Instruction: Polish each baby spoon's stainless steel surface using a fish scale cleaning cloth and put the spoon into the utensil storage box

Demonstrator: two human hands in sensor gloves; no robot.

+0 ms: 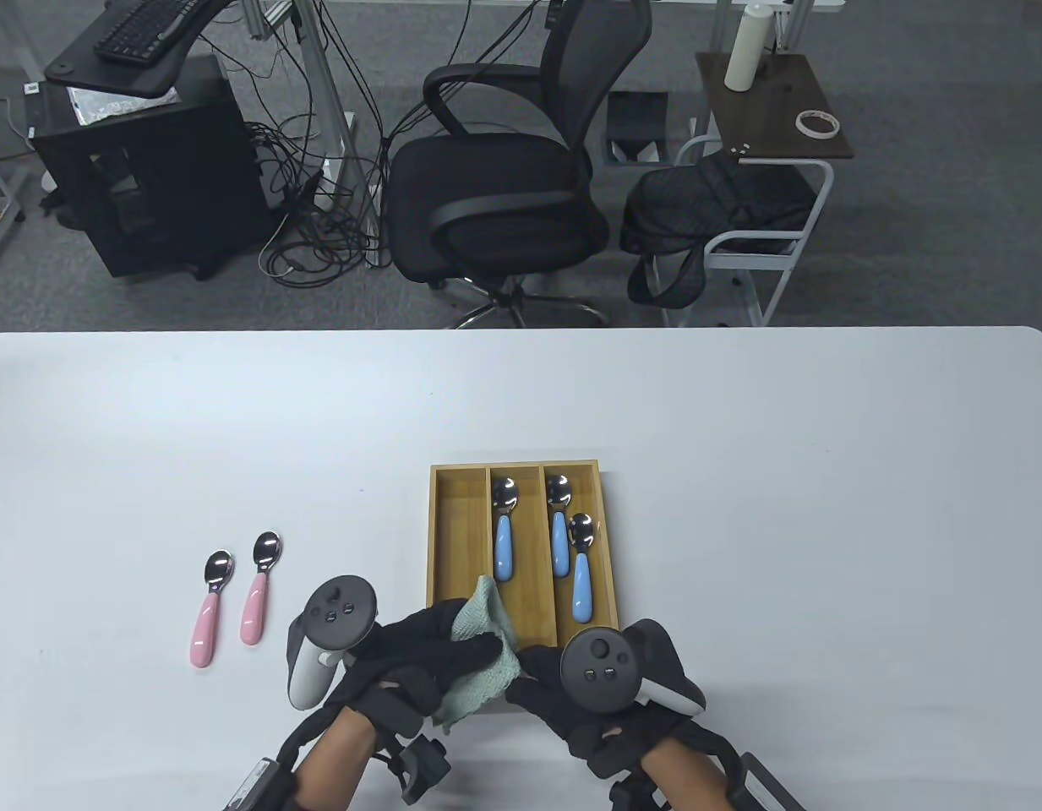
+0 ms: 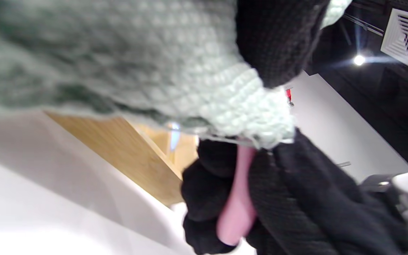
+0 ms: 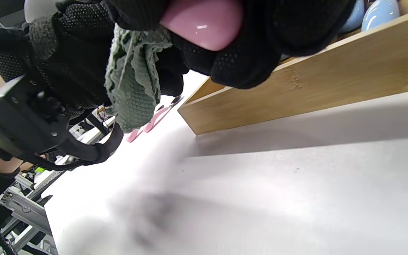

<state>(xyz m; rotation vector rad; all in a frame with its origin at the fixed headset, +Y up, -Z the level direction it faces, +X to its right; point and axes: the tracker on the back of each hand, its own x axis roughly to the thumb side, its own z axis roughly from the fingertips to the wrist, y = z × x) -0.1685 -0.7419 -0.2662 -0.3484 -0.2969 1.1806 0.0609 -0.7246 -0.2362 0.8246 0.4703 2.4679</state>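
Observation:
Both hands meet at the near end of the wooden storage box [image 1: 457, 541]. My left hand [image 1: 428, 655] grips the pale green fish scale cloth [image 1: 485, 655], which is wrapped over the bowl end of a pink-handled spoon. My right hand [image 1: 546, 688] grips that spoon's pink handle [image 2: 237, 209], whose rounded end [image 3: 204, 21] sticks out between the fingers. The bowl is hidden inside the cloth [image 2: 154, 63]. Three blue-handled spoons lie in the box: one [image 1: 504, 541] in the middle slot, two [image 1: 559, 532] [image 1: 581, 574] in the right slot. Two more pink spoons [image 1: 210, 608] [image 1: 259, 591] lie on the table to the left.
The box's left slot holds nothing. Its near wall [image 3: 296, 95] is just beyond my hands. White tabletop [image 1: 740, 507] spreads on all sides. Beyond the far edge stand an office chair [image 1: 495, 194] and a side table [image 1: 774, 110] with a bag.

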